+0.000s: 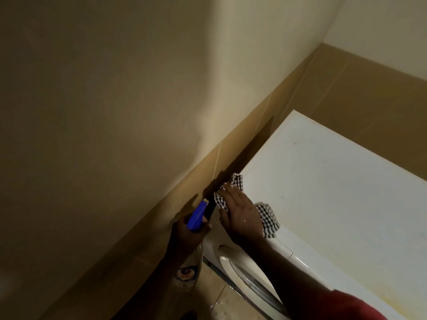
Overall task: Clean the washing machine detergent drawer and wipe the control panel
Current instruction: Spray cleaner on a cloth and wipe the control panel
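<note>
Hands are sharing the work: right hand (240,214) is pressing a checked cloth (268,219) flat against the washing machine (335,192) front corner, left hand (187,236) is gripping a spray bottle (196,215), ready nearby.

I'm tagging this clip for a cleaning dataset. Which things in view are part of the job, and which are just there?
In use:
washing machine
checked cloth, pressed on the machine's front top corner by the right hand
spray bottle with blue trigger head, gripped in the left hand

Just there:
tiled wall
floor
</note>
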The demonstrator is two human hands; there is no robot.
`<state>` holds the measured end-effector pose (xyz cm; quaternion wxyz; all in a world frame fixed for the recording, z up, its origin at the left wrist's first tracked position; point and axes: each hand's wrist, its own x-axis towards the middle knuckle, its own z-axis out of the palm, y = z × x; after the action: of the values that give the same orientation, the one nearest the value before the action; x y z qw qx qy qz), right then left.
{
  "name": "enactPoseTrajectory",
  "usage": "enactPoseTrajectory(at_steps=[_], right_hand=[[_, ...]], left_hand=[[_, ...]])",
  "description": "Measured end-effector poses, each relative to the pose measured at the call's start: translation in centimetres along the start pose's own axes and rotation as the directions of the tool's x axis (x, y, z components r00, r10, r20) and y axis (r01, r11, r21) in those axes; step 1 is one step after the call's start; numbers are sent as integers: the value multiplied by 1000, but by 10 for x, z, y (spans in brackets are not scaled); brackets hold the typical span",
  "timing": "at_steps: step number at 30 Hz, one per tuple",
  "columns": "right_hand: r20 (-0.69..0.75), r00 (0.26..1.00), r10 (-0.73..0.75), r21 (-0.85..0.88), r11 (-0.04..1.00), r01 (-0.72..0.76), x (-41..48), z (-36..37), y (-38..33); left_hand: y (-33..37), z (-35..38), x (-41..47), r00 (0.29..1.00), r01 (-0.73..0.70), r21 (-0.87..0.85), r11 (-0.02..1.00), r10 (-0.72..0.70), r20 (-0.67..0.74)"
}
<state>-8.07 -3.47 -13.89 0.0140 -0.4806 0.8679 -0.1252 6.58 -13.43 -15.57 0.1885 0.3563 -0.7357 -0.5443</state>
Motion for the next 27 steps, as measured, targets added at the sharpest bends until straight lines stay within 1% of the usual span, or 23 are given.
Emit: enactPoseTrajectory(at_steps=[3, 6, 9, 12, 15, 17, 18, 20, 22, 23, 24, 25, 26, 27], right_hand=[[-1, 1000, 5, -27, 1000, -5, -20, 0, 2], [-28, 1000, -1, -5, 1000, 1, -8, -3, 7], [-65, 998, -1, 15, 1000, 2, -4, -2, 5], [-119, 993, 23, 19, 1000, -21, -40, -2, 13], [-169, 982, 84, 43, 996, -78, -78, -9, 29], [-181, 979, 91, 62, 995, -81, -84, -15, 31], [-183, 979, 89, 83, 994, -75, -82, -19, 29], [-178, 977, 119, 186, 979, -85, -83, -31, 28], [-190, 963, 193, 297, 946, -131, -90, -44, 37], [-224, 941, 255, 332, 927, -173, -97, -54, 43], [-263, 903, 338, 376, 898, -227, -107, -62, 52], [-296, 842, 450, 466, 838, -284, -116, -72, 59], [-300, 746, 594, 607, 723, -332, -126, -84, 66], [-274, 618, 737, 753, 564, -339, -137, -94, 77]], left_hand=[[3, -1, 2, 1000, 17, -5, 1000, -17, 26], [12, -1, 4, 997, 59, -42, 997, -57, 44], [12, 2, 4, 993, 95, -21, 995, -93, 79], [6, 5, 0, 975, 180, 20, 983, -181, 127], [6, 15, -6, 967, 205, 51, 977, -210, 141], [11, 23, -13, 964, 230, 42, 972, -233, 130], [13, 28, -17, 962, 235, 33, 971, -238, 137], [18, 43, -28, 953, 243, 12, 970, -241, 184], [26, 56, -39, 945, 248, 7, 969, -244, 216], [29, 62, -43, 943, 244, 9, 970, -239, 229], [32, 69, -46, 939, 241, 14, 970, -236, 250], [33, 75, -48, 932, 237, 25, 971, -235, 276], [34, 82, -50, 926, 220, 40, 975, -222, 305], [36, 88, -52, 922, 190, 52, 980, -196, 333]])
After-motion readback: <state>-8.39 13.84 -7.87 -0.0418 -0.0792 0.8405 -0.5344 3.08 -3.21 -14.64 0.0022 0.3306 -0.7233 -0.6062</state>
